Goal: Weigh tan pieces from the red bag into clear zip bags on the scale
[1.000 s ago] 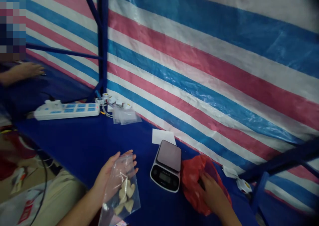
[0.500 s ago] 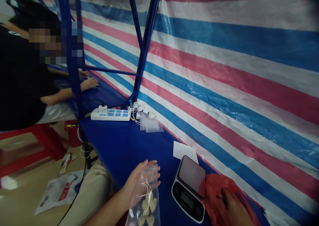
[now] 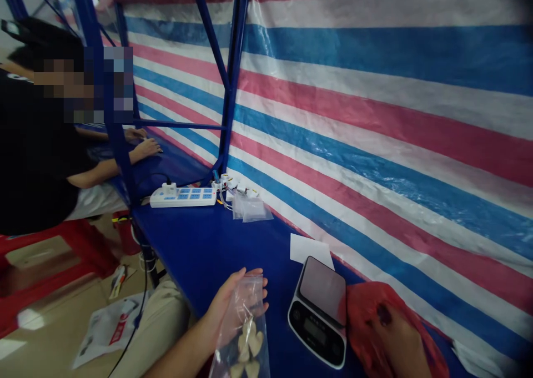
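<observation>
My left hand [image 3: 233, 300] is under a clear plastic bag [image 3: 244, 306] and holds it near its top, with the fingertips showing past its right edge. Several tan heart-shaped pieces [image 3: 250, 342] lie in the lower part of the bag. At the right, my right hand [image 3: 400, 333] is at a crumpled red plastic bag [image 3: 366, 306]. Its fingers are bent down into the red folds and mostly hidden, so whatever they touch inside does not show. Between my hands stands a kitchen scale [image 3: 318, 314] with a bare weighing plate.
White paper [image 3: 310, 250] lies behind the scale. Farther back on the blue table [image 3: 187, 239] are a power strip [image 3: 183, 197] and small clear bags [image 3: 252, 208]. A striped sheet [image 3: 375, 145] closes off the back. Beyond blue posts sits a co-worker [image 3: 37, 161].
My right hand has shifted slightly, and the red bag's folds have moved with it. My left hand still holds the clear bag. The camera view has turned a little.
</observation>
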Demonstrator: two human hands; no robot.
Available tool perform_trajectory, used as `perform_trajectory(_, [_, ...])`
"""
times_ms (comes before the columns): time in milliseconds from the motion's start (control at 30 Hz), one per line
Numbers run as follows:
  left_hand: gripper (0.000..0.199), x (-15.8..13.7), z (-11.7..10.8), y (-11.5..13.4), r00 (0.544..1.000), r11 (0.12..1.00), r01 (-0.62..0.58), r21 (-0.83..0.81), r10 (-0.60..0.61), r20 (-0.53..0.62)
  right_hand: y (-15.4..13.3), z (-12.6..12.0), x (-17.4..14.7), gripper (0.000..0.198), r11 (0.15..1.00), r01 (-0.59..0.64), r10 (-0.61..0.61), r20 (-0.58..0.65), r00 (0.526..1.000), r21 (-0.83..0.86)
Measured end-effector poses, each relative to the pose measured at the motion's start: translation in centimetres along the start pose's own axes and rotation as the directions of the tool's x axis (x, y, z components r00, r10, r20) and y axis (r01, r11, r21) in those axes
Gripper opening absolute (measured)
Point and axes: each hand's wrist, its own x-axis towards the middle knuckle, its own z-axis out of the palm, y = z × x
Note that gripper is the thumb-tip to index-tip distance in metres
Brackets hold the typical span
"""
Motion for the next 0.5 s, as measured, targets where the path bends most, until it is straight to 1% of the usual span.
perform_trajectory(100, [0.039,0.0,0.2,0.1,1.0,1.0,0.004,0.002,-0.004,0.002,-0.1,0.6,-0.1,0.036,0.999,0.001,-0.002,0.008,1.0,0.044])
perform_trajectory(167, [0.038,-0.1,0.3,0.1,1.0,1.0,0.004,0.005,-0.004,-0.009,-0.2,0.8,0.0,0.035,0.997,-0.005,0.002,0.033,0.999,0.072])
perform_trajectory(233, [0.036,-0.2,0.4,0.1,1.0,1.0,0.001,0.01,-0.001,-0.023,-0.2,0.8,-0.1,0.037,0.996,-0.023,0.02,0.029,0.999,0.085])
perform_trajectory(367, [0.035,-0.3,0.6,0.1,1.0,1.0,-0.005,0.005,0.005,-0.012,-0.3,0.0,-0.5,0.031,0.998,-0.022,0.023,-0.024,0.999,0.064])
perform_trajectory(500, [0.036,-0.1,0.4,0.1,1.0,1.0,0.001,0.008,-0.001,-0.015,-0.3,-0.7,-0.6,0.032,0.998,-0.062,0.062,-0.001,0.998,0.013])
